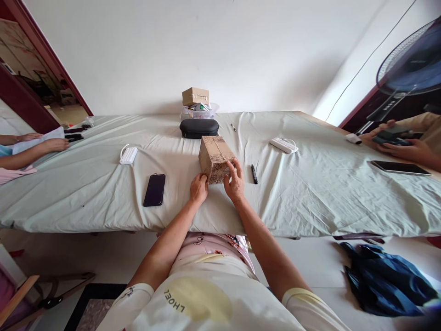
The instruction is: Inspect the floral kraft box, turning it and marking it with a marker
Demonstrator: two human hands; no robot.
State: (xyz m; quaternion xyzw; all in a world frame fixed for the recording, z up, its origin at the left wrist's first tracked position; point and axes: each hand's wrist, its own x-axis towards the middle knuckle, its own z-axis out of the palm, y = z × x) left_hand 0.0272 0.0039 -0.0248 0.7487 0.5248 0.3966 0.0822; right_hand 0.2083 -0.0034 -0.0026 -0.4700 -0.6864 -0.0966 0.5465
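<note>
A brown cardboard box (214, 155) wrapped in clear tape lies on the pale green sheet covering the table (310, 193), straight in front of me. My left hand (199, 188) is curled against the box's near left corner. My right hand (234, 180) rests on its near right side, fingers bent over the top edge. Both hands touch the box, which sits on the cloth. A black marker (254, 174) lies just right of my right hand, and a black phone (155, 189) lies to the left.
Behind the box are a black case (199, 128), a clear tub (201, 111) and a second cardboard box (195, 96). White power strips (128, 155) (283, 145) lie on either side. Other people's hands show at the left (55, 145) and right (403, 145). A fan (409, 59) stands far right.
</note>
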